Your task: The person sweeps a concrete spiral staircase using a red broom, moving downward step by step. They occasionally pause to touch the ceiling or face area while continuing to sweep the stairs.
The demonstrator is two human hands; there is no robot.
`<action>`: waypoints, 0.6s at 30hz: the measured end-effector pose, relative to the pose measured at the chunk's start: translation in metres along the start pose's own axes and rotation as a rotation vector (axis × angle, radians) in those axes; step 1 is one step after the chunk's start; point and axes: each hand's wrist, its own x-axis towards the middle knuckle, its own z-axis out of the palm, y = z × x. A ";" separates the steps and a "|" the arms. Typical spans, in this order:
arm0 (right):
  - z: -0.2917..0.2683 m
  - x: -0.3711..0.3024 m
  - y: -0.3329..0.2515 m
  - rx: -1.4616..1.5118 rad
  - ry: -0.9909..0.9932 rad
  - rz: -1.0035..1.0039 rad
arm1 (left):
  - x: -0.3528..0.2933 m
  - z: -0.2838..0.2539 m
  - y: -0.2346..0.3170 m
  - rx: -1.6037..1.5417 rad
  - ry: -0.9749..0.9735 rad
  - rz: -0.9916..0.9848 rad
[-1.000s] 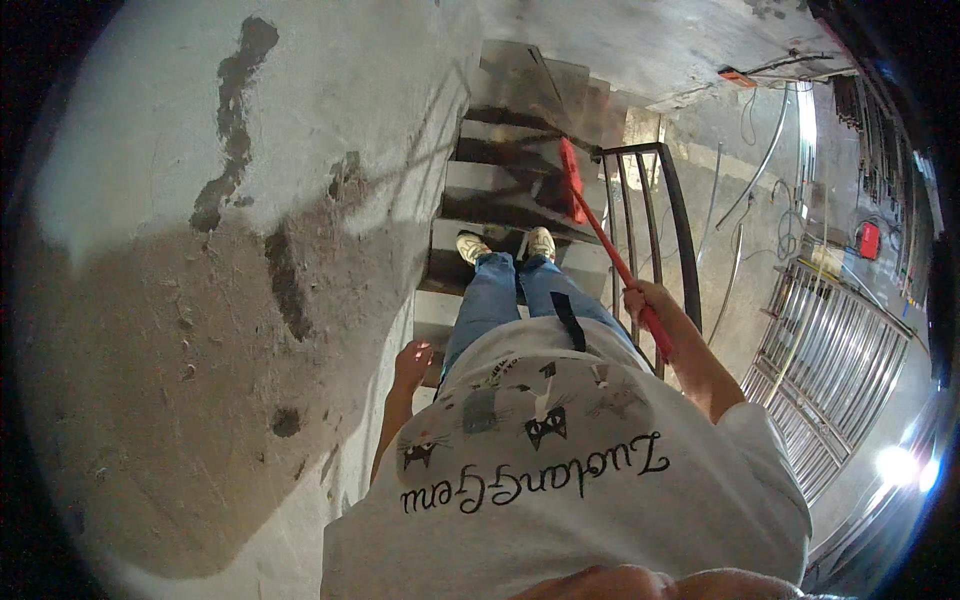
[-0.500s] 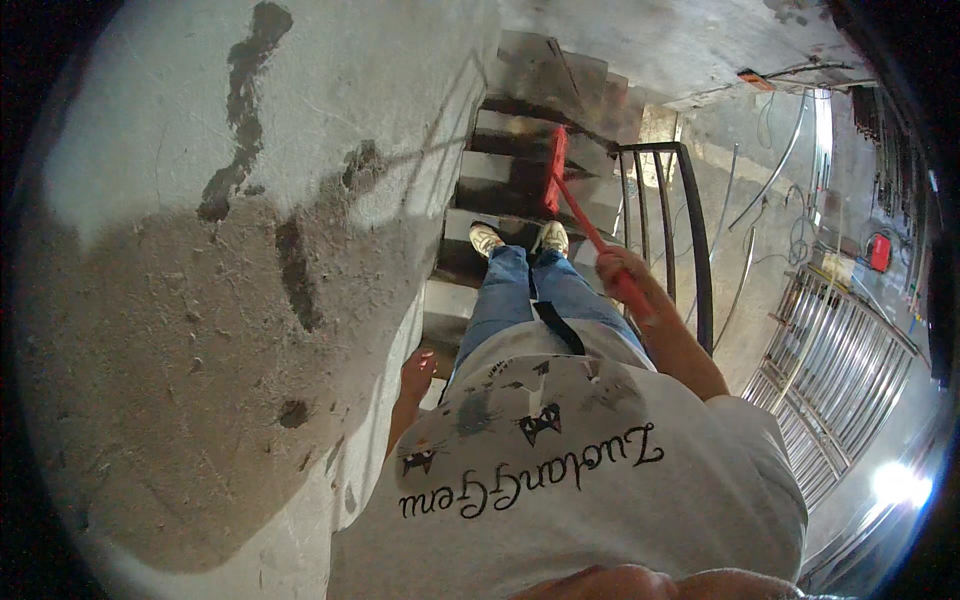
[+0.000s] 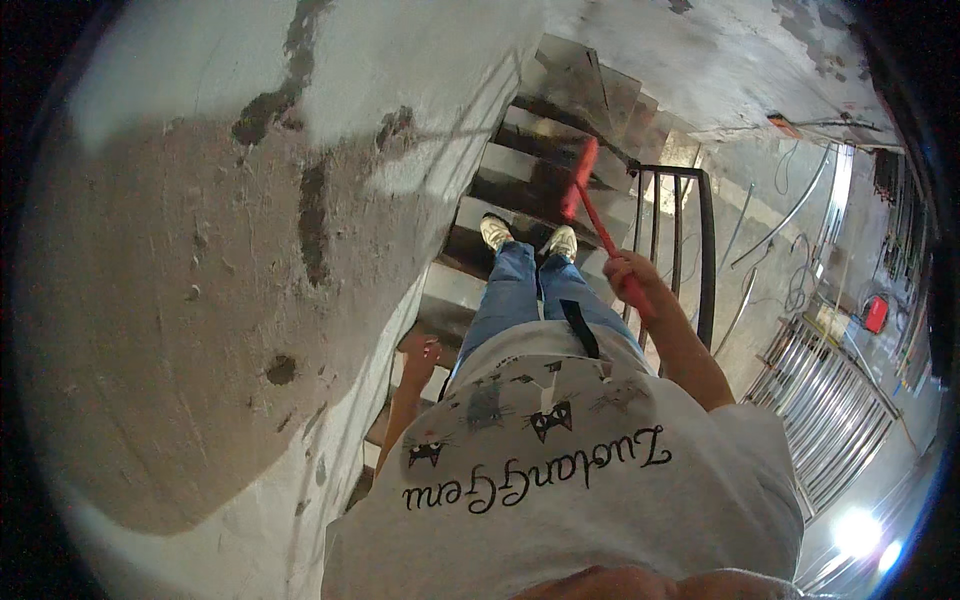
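My right hand (image 3: pixel 632 277) is wrapped round the handle of a red broom (image 3: pixel 600 229). Its long narrow head (image 3: pixel 579 180) rests over the stair treads, just ahead of my right shoe (image 3: pixel 561 243). On the other side, my left hand (image 3: pixel 421 350) hangs between the wall and my left thigh. Its fingers are curled in, slightly blurred, and nothing shows in them. Both shoes stand on a step of the dark-edged stairs (image 3: pixel 497 190).
A rough, stained wall (image 3: pixel 215 290) rises close on my left. A dark metal railing (image 3: pixel 707 240) flanks the stairs on the right. Beyond it, lower down, lie a silver barred metal frame (image 3: pixel 825 405), loose cables and a red box (image 3: pixel 876 314).
The view has shifted, so the stairs and railing appear slightly further right and lower. The broom's head has tilted a little against the steps. My right hand keeps its grip on the handle.
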 end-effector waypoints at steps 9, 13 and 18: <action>-0.045 -0.054 -0.010 -0.726 0.419 0.118 | -0.030 0.028 -0.042 0.152 0.016 -0.089; -0.024 -0.050 -0.016 -1.853 0.720 -0.099 | -0.042 0.040 -0.051 0.071 0.050 -0.125; -0.032 -0.022 -0.036 -1.630 0.613 -0.040 | -0.063 0.038 -0.031 0.137 0.047 -0.175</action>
